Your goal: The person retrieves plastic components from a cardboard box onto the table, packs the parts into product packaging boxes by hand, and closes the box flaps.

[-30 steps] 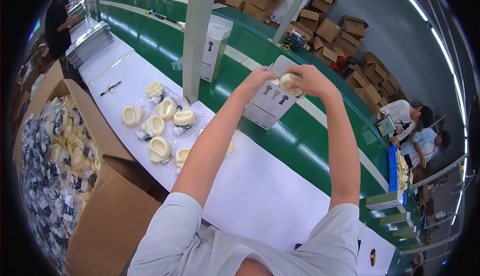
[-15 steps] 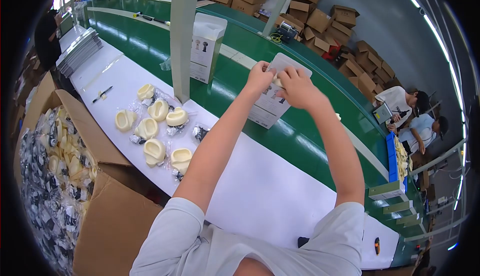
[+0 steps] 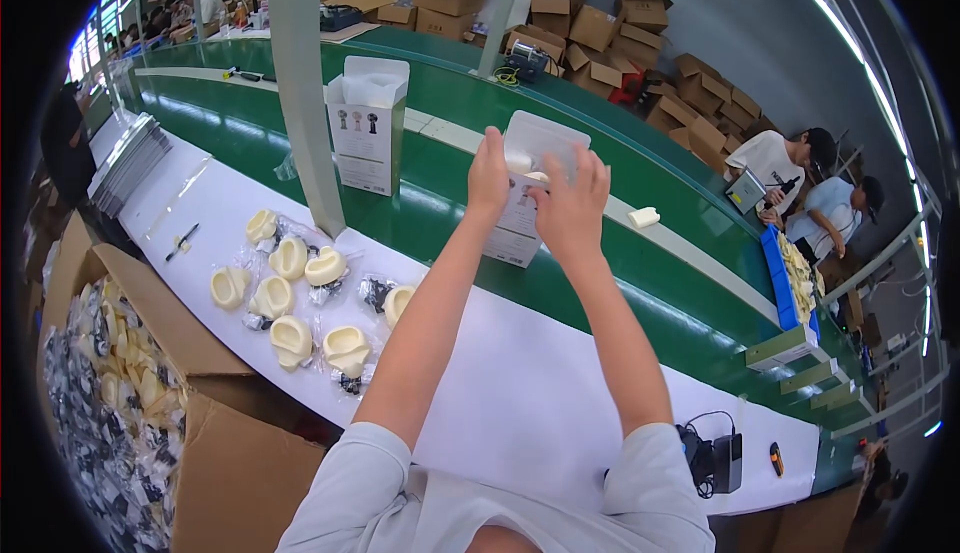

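left hand [image 3: 489, 178] at open-topped box [image 3: 511, 235], grip unclear | right hand [image 3: 572, 211] splayed | pillar [image 3: 302, 93] between cream parts [image 3: 271, 297] and second box [image 3: 362, 148]

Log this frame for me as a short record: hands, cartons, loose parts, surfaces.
Left hand: at the front carton's left edge
Right hand: spread, at its right
Front carton: upright, flap raised, on green surface
Second carton: upright, open
Cream parts: grouped on white table
Cardboard box: lower left, filled with similar parts

Conveyor [image 3: 440, 178], green; cartons [image 3: 512, 243], white with dark printed figures; moulded pieces [image 3: 289, 341], cream; bin [image 3: 776, 271], blue; sleeves [image 3: 365, 463], pale grey.
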Action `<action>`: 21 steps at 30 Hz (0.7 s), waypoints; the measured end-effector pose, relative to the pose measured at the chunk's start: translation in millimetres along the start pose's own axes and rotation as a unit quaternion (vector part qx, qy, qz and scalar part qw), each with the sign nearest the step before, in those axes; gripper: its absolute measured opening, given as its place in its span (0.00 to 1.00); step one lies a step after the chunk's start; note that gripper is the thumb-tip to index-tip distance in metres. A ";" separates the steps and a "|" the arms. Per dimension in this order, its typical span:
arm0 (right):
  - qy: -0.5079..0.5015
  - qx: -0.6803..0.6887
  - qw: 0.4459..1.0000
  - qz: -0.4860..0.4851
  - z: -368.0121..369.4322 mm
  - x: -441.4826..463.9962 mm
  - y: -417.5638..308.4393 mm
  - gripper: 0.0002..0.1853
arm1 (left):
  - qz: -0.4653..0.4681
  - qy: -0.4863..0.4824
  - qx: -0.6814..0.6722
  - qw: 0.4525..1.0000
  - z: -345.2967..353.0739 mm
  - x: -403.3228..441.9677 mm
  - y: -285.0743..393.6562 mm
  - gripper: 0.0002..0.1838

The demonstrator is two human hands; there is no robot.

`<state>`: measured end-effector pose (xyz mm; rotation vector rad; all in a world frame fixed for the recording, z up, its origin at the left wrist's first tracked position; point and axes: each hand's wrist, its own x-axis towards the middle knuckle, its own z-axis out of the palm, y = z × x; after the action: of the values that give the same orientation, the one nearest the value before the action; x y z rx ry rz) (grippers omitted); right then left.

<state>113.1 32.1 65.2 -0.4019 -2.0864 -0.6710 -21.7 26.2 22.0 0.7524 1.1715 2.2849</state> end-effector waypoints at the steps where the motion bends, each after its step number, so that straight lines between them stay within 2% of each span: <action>1: 0.050 0.083 0.991 0.094 5.1 -3.1 -2.1 0.22 | 0.002 -0.001 0.002 1.000 0.9 1.3 -0.1 0.18; 3: 0.148 0.244 0.918 0.276 18.5 -11.5 -2.5 0.25 | -0.016 -0.023 0.065 0.997 6.6 3.0 -1.1 0.18; 4: 0.151 0.243 0.916 0.280 26.8 -19.1 -1.1 0.25 | -0.027 -0.036 0.099 0.994 8.2 3.1 -1.9 0.18; 7: 0.095 0.412 0.854 0.304 55.5 -43.1 13.8 0.31 | -0.072 -0.069 0.057 0.993 9.7 3.1 -2.0 0.18; 9: 0.084 0.400 0.864 0.294 68.3 -47.3 26.6 0.31 | -0.094 -0.080 0.032 0.992 15.4 7.6 -1.7 0.18; 12: 0.043 0.385 0.878 0.280 71.9 -55.6 31.0 0.31 | -0.016 -0.070 -0.004 0.997 23.8 -0.2 -12.5 0.16; 13: 0.058 0.444 0.843 0.298 70.8 -55.9 31.8 0.30 | -0.020 -0.068 -0.002 0.997 23.4 -2.9 -15.4 0.16; 15: 0.092 0.551 0.761 0.330 67.6 -55.3 35.9 0.28 | 0.043 -0.068 0.041 0.996 25.5 -9.4 -20.5 0.15; 17: 0.118 0.564 0.749 0.328 65.4 -55.8 40.3 0.27 | 0.071 -0.071 0.062 0.993 27.9 -14.1 -25.3 0.14; 20: 0.160 0.591 0.720 0.327 59.3 -60.7 38.7 0.25 | 0.167 -0.073 0.064 0.981 22.2 -16.7 -27.7 0.12; 21: 0.202 0.622 0.657 0.374 58.1 -61.3 38.2 0.24 | 0.162 -0.073 0.066 0.982 20.5 -20.0 -30.3 0.12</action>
<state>128.8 95.4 -0.7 -0.2071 -1.2913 1.0794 11.1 41.9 1.5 1.2187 1.2147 2.3732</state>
